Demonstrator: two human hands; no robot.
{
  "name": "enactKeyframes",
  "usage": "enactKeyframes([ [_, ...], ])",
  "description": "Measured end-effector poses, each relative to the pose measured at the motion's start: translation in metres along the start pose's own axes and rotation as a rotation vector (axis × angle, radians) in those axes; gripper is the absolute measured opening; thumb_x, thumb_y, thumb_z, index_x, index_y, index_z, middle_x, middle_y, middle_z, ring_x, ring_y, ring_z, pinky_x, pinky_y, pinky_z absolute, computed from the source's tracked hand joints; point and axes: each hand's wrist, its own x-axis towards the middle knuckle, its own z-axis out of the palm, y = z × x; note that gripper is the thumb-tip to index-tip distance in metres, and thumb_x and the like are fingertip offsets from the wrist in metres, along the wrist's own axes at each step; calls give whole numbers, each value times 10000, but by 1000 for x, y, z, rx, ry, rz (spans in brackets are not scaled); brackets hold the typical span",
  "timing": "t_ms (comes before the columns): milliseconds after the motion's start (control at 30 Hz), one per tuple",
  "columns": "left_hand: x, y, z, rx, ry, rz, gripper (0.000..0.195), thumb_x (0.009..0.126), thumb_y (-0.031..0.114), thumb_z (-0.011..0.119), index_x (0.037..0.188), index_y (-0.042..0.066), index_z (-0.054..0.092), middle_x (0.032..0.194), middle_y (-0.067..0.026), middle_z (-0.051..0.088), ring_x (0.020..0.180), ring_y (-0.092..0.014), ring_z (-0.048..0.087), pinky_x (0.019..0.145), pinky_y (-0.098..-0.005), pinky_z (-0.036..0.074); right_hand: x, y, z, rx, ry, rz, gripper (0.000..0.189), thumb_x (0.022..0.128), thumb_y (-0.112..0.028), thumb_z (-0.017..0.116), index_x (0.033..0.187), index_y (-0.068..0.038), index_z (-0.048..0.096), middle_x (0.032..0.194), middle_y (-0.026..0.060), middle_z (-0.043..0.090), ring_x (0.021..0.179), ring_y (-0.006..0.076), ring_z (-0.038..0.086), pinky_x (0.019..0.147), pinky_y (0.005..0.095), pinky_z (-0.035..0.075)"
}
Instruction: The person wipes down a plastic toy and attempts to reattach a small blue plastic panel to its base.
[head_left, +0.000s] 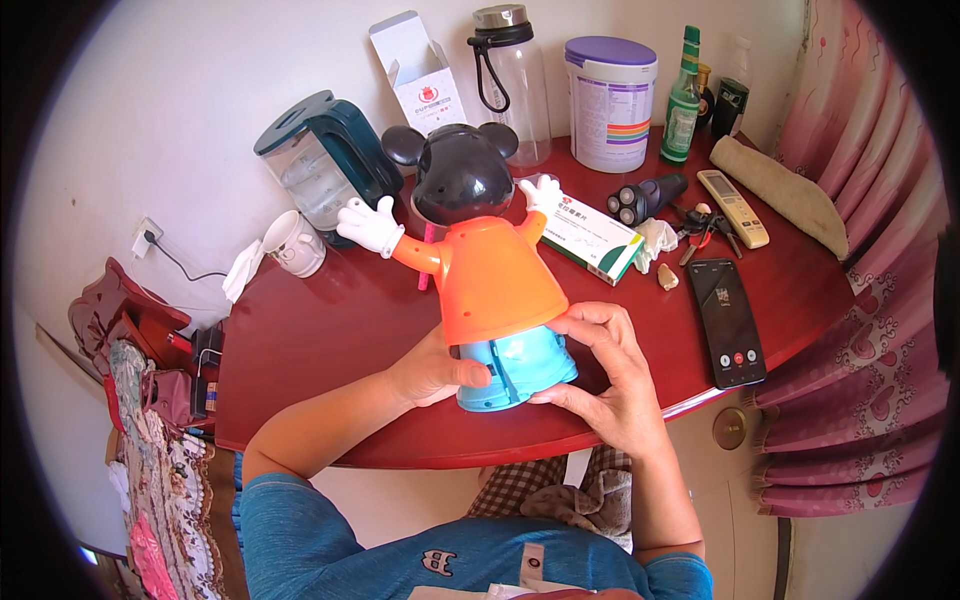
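A plastic mouse-eared toy figure (495, 281) is held up over the red table (322, 337), its back towards me. It has a black head with round ears, an orange top, white gloved hands and a light blue lower part. My left hand (439, 371) grips the blue part from the left, with the thumb across its seamed face. My right hand (611, 371) holds the right side, fingers near the orange hem and thumb at the blue bottom edge. Behind the figure lies a white and green medicine box (592, 240), with part of a pink stick (424, 280) showing beside the orange body.
A water pitcher (322, 165), mug (294, 244), glass bottle (517, 97), lidded tub (609, 105) and green bottle (681, 101) stand behind. To the right lie an electric shaver (645, 199), keys (705, 229), remote control (733, 208) and smartphone (726, 322).
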Motion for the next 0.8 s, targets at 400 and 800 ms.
enactKeyframes([
  [400,1,3,4,50,-30,13,921,748,325,946,1505,122,462,1420,-62,578,1338,-238,562,1106,-440,492,-2,2,-2,97,-17,16,685,688,-194,960,1291,-93,652,1281,97,546,1200,267,571,1013,401,496],
  [800,1,12,13,-72,-24,-59,997,730,380,957,1523,91,426,1476,-137,551,1342,-321,586,1069,-509,545,-7,23,-4,720,164,-79,718,790,-121,898,1412,-14,555,1458,216,529,1275,306,601,1064,453,516],
])
